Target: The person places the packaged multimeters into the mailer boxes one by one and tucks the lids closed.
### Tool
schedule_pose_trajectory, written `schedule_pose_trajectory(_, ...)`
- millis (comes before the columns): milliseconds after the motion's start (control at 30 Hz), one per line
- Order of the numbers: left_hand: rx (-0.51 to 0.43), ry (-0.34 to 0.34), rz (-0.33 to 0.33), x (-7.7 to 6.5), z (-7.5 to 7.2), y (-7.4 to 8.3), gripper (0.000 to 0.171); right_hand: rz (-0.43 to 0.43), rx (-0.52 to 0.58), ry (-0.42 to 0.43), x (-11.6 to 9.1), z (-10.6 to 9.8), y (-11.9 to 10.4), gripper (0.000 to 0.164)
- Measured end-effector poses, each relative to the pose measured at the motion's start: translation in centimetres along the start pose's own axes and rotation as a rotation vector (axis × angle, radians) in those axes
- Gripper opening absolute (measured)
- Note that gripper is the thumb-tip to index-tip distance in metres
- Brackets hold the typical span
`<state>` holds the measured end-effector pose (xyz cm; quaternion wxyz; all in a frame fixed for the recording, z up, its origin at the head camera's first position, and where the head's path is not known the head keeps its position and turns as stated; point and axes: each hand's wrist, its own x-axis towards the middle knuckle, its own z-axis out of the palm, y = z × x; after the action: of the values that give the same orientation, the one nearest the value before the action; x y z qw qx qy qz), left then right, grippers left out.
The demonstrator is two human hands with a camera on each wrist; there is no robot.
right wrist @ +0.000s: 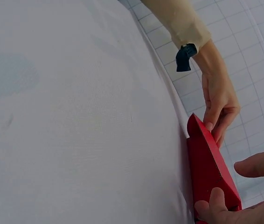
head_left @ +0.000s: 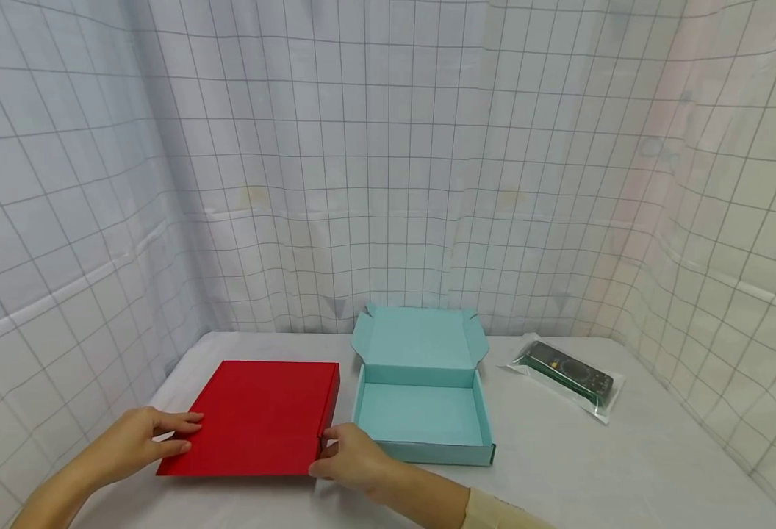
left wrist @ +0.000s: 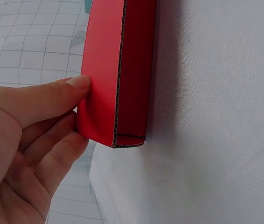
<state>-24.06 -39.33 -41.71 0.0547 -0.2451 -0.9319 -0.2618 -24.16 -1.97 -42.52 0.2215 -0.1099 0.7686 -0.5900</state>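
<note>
The fingers of the left hand (head_left: 133, 441) lie fairly straight and a little apart from the thumb, resting on the lid of a flat, square red cardboard box (head_left: 262, 419) near its near left corner. At the near right corner, the fingers and thumb of the right hand (head_left: 355, 459) are bent around the edges; I cannot tell whether they pinch the card or merely touch it.

In the left wrist view a raw corrugated edge (left wrist: 118, 84) runs along the near side with a shadowed red face behind it, so the front is probably not fully seated. Pressing both corners unevenly could skew the lid, and forcing the card against a caught flap could crease it or tear the corner. The red box sits toward the left edge of the white cloth-covered worktop (head_left: 560, 455); a hard sideways push from the right might slide it toward that edge, dragging the cloth.

Just beside it, mid-worktop, stands a shallow pale teal cardboard box (head_left: 428, 453), its lid raised toward the far edge. The right forearm passes close in front, so a careless sweep could knock this box askew.

Toward the worktop's far right corner lies a black handheld device with a dial, in a clear plastic bag (head_left: 563, 371). It is well apart from both hands, so the risk there looks slight.
</note>
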Motion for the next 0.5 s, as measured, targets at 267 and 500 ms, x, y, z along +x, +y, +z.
schedule_pose_trajectory(267, -0.021, -0.019, -0.060, 0.1, -0.1, 0.4, 0.035, -0.219, -0.334, -0.028, 0.6, -0.2, 0.9, 0.014)
schedule_pose_trajectory(500, -0.025, -0.016, -0.086, 0.2, 0.0, 0.5, 0.035, -0.443, -0.525, 0.011, 0.6, -0.7, 1.2, 0.007)
